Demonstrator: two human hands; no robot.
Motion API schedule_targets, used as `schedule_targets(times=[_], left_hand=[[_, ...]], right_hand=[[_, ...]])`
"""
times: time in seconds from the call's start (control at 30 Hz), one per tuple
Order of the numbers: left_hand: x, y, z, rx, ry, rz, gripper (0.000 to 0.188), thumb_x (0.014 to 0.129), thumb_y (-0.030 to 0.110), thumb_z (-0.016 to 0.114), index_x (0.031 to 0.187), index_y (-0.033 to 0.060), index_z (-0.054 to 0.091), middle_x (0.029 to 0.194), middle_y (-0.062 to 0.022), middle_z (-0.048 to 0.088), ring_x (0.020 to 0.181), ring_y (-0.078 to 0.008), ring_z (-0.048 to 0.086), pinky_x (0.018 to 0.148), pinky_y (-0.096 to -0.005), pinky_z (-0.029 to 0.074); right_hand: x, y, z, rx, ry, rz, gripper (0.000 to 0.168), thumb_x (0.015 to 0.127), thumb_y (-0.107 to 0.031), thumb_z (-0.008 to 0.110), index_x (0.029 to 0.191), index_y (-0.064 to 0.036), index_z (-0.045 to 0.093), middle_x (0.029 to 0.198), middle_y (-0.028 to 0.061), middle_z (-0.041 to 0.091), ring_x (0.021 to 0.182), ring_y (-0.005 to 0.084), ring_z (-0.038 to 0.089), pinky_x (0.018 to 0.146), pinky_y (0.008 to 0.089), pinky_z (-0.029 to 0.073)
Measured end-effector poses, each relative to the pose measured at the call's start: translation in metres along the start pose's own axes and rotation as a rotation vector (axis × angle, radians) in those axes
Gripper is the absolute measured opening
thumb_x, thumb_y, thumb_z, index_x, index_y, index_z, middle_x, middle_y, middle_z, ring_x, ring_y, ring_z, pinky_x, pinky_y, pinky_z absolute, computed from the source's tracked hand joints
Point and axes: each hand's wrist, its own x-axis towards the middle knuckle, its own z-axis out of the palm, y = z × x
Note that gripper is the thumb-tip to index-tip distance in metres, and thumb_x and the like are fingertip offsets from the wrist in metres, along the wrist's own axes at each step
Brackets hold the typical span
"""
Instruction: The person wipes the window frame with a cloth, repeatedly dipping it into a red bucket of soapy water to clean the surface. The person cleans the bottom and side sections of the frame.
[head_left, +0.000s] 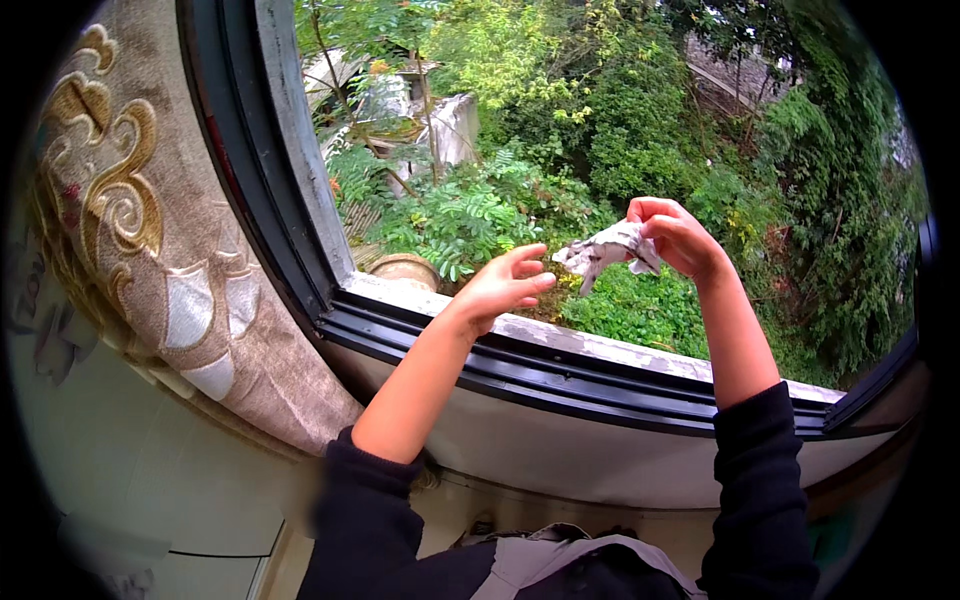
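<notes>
Both my arms reach out over the sill of an open window. Pinched between the thumb and fingers of my right hand (670, 234) is a crumpled white cloth or tissue (600, 250) with dark smudges, its loose end hanging to the left. My left hand (506, 285) is held just left of that dangling end, fingers apart, with nothing in it. Beneath my forearms run the black window track (570, 386) and the pale, flaking outer sill (592, 339).
A brown curtain (300, 397) with gold embroidery hangs at the left, beside the dark window frame (259, 161). Outside are green shrubs (480, 214), trees and a weathered structure (450, 127). A light wall (577, 457) stands below the window, above the floor (442, 502).
</notes>
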Motion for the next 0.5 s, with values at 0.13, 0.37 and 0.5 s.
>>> schedule_targets(times=[0.13, 0.37, 0.5], left_hand=[[0.008, -0.009, 0.009, -0.015, -0.126, 0.107, 0.054, 0.082, 0.011, 0.067, 0.131, 0.0047, 0.045, 0.116, -0.0096, 0.055, 0.094, -0.0143, 0.058, 0.081, -0.0287, 0.05], [0.01, -0.021, 0.008, 0.467, 0.506, 0.266, 0.017, 0.074, 0.016, 0.071, 0.086, 0.0046, 0.065, 0.072, -0.0046, 0.067, 0.063, -0.0141, 0.063, 0.062, -0.0304, 0.051], [-0.007, -0.002, 0.042, 0.635, 0.643, 0.539, 0.015, 0.075, 0.017, 0.069, 0.085, 0.0063, 0.064, 0.072, -0.0088, 0.066, 0.063, -0.0256, 0.064, 0.063, -0.0353, 0.051]], right_hand=[[0.003, -0.001, 0.008, -0.071, -0.065, -0.03, 0.01, 0.072, -0.01, 0.06, 0.076, -0.003, 0.055, 0.074, 0.0032, 0.059, 0.069, 0.0107, 0.057, 0.064, 0.0235, 0.047], [0.007, 0.002, 0.037, -1.198, 0.474, -0.09, 0.013, 0.069, -0.012, 0.064, 0.068, -0.001, 0.058, 0.068, 0.0132, 0.063, 0.063, 0.0226, 0.061, 0.061, 0.0342, 0.049], [0.011, 0.024, 0.07, -1.071, 0.54, -0.088, 0.017, 0.073, -0.016, 0.067, 0.071, -0.001, 0.06, 0.068, 0.0142, 0.063, 0.063, 0.0231, 0.061, 0.06, 0.0354, 0.048]])
